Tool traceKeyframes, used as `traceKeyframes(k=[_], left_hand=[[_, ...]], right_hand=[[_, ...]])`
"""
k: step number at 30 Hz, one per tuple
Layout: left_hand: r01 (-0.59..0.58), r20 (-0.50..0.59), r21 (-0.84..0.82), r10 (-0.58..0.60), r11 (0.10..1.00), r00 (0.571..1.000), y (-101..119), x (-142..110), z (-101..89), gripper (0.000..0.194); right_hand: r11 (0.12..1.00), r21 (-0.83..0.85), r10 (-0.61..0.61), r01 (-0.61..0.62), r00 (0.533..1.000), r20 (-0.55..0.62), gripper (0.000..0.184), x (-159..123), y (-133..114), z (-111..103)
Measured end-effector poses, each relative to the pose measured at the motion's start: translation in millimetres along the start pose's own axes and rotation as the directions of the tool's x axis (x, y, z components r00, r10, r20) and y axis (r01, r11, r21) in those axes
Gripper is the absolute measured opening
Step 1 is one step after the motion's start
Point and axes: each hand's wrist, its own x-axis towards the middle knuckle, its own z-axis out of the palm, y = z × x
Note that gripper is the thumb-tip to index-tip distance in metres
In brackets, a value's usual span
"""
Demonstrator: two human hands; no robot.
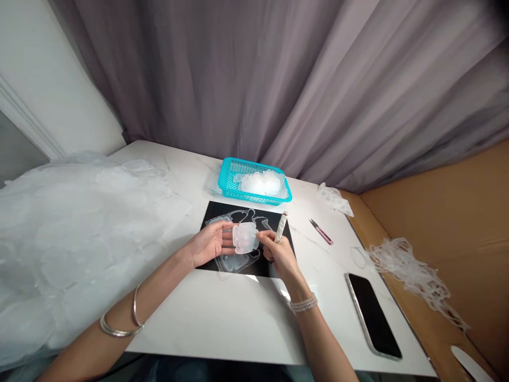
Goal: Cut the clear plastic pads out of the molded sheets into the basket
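A frosted translucent plastic piece (245, 238) with a wavy outline is held up above the black mat (210, 209). My left hand (212, 241) holds it from the left, palm up, with its fingers stretched out behind the piece. My right hand (280, 257) is closed, its thumb and forefinger at the piece's right edge. The same hand grips a pen-like tool (281, 227) with a pale wrapped handle pointing up; its working tip is hidden. Clear plastic cut-out sheets (238, 261) lie on the mat beneath my hands.
A turquoise basket (225, 180) behind the mat contains a heap of frosted pieces (264, 183). Pink-handled thread snips (321, 232) and a phone (374, 315) lie to the right. Plastic scraps (413, 273) pile at the right edge. A large translucent bag (79, 239) covers the left side.
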Motion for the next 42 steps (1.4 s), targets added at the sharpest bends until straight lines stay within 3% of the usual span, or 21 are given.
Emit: traceKeyframes(k=[3, 5, 6, 8, 10, 11, 13, 17, 24, 28, 32, 36, 42], left_hand=[[-0.008, 0.0, -0.01, 0.008, 1.0, 1.0, -1, 0, -1.4, 0.033], [-0.012, -0.003, -0.027, 0.011, 1.0, 1.0, -3, 1, -2.5, 0.039], [-0.014, -0.001, -0.039, 0.014, 0.999, 1.0, -4, 2, -3.0, 0.041], [-0.027, 0.015, -0.067, 0.028, 0.997, 0.999, -6, 3, -3.5, 0.042], [-0.055, 0.038, -0.093, 0.058, 0.994, 0.998, -7, 4, -3.9, 0.038], [-0.072, 0.046, -0.102, 0.077, 0.992, 0.996, -7, 5, -4.1, 0.037], [-0.102, 0.053, -0.109, 0.108, 0.989, 0.993, -6, 4, -4.7, 0.04], [-0.119, 0.073, -0.093, 0.126, 0.988, 0.989, -3, 2, -5.2, 0.045], [-0.134, 0.083, -0.055, 0.138, 0.99, 0.987, -2, -2, -2.5, 0.043], [-0.124, 0.066, -0.035, 0.127, 0.992, 0.99, -4, -1, -3.3, 0.042], [-0.096, 0.034, -0.009, 0.096, 0.995, 0.995, -7, 2, -5.4, 0.035], [-0.084, 0.011, 0.016, 0.084, 0.996, 0.996, -10, 4, -6.7, 0.03], [-0.091, -0.002, 0.064, 0.091, 0.994, 0.996, -11, 5, -6.2, 0.03]], right_hand=[[0.993, -0.06, -0.107, 0.103, 0.992, -0.072, 0.028, -5, -1, 5], [0.927, -0.252, -0.311, 0.276, 0.944, -0.111, 0.022, -10, 3, 9], [0.84, -0.381, -0.444, 0.386, 0.893, -0.073, 0.019, -13, 6, 11], [0.56, -0.579, -0.645, 0.593, 0.751, 0.145, 0.017, -16, 14, 16], [0.308, -0.614, -0.684, 0.726, 0.618, 0.388, 0.018, -19, 21, 20], [0.23, -0.606, -0.678, 0.761, 0.572, 0.461, 0.018, -19, 24, 21], [0.178, -0.603, -0.681, 0.777, 0.54, 0.495, 0.017, -20, 25, 22], [0.299, -0.604, -0.736, 0.739, 0.582, 0.347, 0.014, -20, 18, 19], [0.561, -0.591, -0.643, 0.579, 0.755, 0.13, 0.024, -22, 9, 15], [0.734, -0.533, -0.482, 0.421, 0.876, 0.027, 0.031, -19, 6, 16], [0.941, -0.287, -0.181, 0.18, 0.983, 0.023, 0.041, -12, 5, 17], [0.999, 0.005, 0.032, -0.033, 0.992, 0.118, 0.044, -11, 4, 21], [0.988, 0.133, 0.057, -0.08, 0.984, 0.167, 0.041, -14, 0, 25]])
